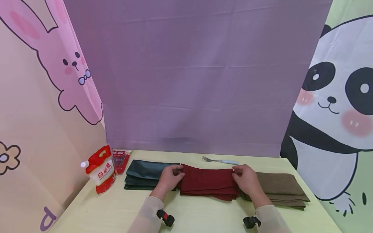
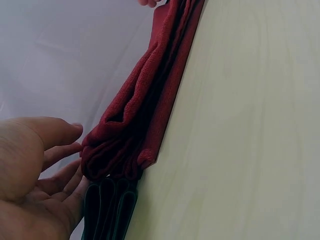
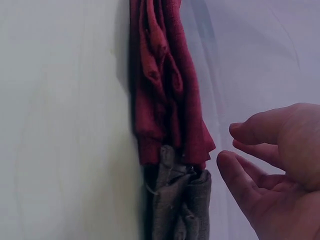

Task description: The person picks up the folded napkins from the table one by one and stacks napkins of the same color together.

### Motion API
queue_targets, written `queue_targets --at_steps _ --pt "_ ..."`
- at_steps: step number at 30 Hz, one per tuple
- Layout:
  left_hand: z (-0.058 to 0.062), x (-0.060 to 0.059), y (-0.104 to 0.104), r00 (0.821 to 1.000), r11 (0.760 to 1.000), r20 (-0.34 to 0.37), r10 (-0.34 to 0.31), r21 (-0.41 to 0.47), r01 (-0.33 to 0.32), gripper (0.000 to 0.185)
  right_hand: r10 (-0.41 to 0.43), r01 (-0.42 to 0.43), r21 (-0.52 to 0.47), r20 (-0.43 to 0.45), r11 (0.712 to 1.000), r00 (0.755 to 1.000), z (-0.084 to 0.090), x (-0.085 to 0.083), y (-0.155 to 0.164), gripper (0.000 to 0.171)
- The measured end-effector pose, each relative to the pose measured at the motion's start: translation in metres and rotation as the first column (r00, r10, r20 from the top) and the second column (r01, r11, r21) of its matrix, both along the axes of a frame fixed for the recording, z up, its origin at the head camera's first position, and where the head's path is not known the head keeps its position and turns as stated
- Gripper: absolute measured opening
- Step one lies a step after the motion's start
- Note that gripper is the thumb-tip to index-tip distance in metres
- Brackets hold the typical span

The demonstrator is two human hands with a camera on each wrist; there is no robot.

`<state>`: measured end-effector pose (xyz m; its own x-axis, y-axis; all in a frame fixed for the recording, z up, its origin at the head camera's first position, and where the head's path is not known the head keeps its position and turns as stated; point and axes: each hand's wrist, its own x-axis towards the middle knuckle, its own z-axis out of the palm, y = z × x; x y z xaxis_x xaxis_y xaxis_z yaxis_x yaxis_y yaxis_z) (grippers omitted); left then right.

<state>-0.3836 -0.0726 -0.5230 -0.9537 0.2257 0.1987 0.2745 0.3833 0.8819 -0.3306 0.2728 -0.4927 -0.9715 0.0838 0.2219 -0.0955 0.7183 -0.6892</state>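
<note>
A stack of folded red cloth (image 1: 208, 180) lies mid-table, between a folded dark green stack (image 1: 145, 174) and a folded brown stack (image 1: 279, 187). My left hand (image 1: 169, 179) is at the red stack's left edge, over the green one's right end. In the left wrist view the fingertips (image 2: 75, 149) touch the red folds, thumb apart from them. At the red stack's far right corner is my right hand (image 1: 247, 178). The right wrist view shows its thumb and fingers (image 3: 235, 167) spread slightly, beside the red cloth (image 3: 185, 85), with nothing between them.
Behind the red stack lies a fork (image 1: 220, 160) with a pale handle. On the left stand a red and white spouted pouch (image 1: 103, 170) and a red packet (image 1: 120, 160). A purple curtain (image 1: 192, 81) hangs along the table's back edge.
</note>
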Motion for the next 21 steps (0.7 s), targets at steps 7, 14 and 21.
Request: queue_targets --at_steps 7,14,21 --pt "0.002 0.003 -0.001 1.000 1.000 -0.010 -0.008 -0.010 0.008 0.031 0.036 -0.036 0.027 -0.009 0.999 0.999 0.001 0.001 -0.003 0.031" --pt "0.003 0.002 -0.001 0.999 0.999 0.023 -0.041 -0.031 0.042 0.035 0.055 -0.056 0.029 0.028 0.998 0.998 0.004 0.003 -0.007 0.031" --pt "0.006 0.003 -0.001 0.999 0.998 0.025 -0.041 -0.055 0.042 0.040 0.085 -0.088 0.052 0.056 0.995 0.995 0.002 0.002 -0.011 0.032"
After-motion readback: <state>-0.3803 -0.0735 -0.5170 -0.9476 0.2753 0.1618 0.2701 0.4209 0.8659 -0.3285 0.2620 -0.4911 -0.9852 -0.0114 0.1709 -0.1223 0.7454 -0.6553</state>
